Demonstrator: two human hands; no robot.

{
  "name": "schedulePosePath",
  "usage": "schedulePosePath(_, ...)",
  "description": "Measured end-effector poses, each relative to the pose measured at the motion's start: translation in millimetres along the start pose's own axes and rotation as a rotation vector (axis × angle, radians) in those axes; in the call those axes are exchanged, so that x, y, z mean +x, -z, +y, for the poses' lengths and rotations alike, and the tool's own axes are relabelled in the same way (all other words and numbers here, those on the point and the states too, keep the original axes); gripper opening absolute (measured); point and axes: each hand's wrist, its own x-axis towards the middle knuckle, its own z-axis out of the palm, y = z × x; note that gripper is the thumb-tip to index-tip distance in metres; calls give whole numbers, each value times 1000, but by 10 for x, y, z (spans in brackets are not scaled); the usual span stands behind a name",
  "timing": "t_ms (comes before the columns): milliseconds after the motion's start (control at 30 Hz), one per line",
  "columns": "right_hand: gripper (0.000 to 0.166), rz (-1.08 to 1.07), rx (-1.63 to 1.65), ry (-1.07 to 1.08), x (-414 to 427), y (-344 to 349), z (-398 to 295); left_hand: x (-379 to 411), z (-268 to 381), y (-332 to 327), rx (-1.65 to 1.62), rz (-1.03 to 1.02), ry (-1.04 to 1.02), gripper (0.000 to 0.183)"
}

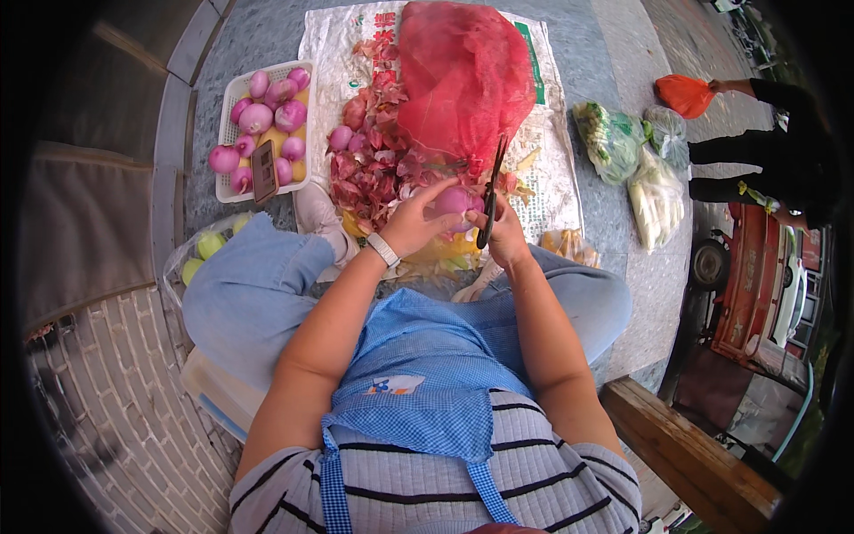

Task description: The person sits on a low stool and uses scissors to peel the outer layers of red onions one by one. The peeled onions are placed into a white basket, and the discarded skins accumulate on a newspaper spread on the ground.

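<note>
My left hand (415,223) holds a purple onion (458,205) from its left side. My right hand (505,235) grips dark-handled scissors (492,200), blades pointing away from me, and its fingertips touch the onion's right side. Both hands are over a heap of dry onion skins (373,167) on a white woven sack (557,157). A red mesh bag (460,87) lies just beyond them; its contents are hard to make out. To the left, a white plastic basket (227,133) holds several peeled onions (255,119), with a phone (264,171) resting at its near right edge.
Bags of green vegetables (608,143) and long white vegetables (655,199) lie at the right. A person (767,143) stands beyond, holding an orange bag (685,95). Green round produce (210,245) sits in plastic by my left knee. A wooden beam (687,447) is at lower right.
</note>
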Motion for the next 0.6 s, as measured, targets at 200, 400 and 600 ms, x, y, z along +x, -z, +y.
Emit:
schedulePosePath(200,55,42,3,122,-30,-186,-92,-20,-11,-63,-247,118,-85,66)
schedulePosePath(400,57,-36,143,28,-56,-166,-31,18,-42,-191,-211,237,-312,66)
schedulePosePath(600,51,48,75,23,-25,-93,-51,-26,32,-166,-16,307,-120,59)
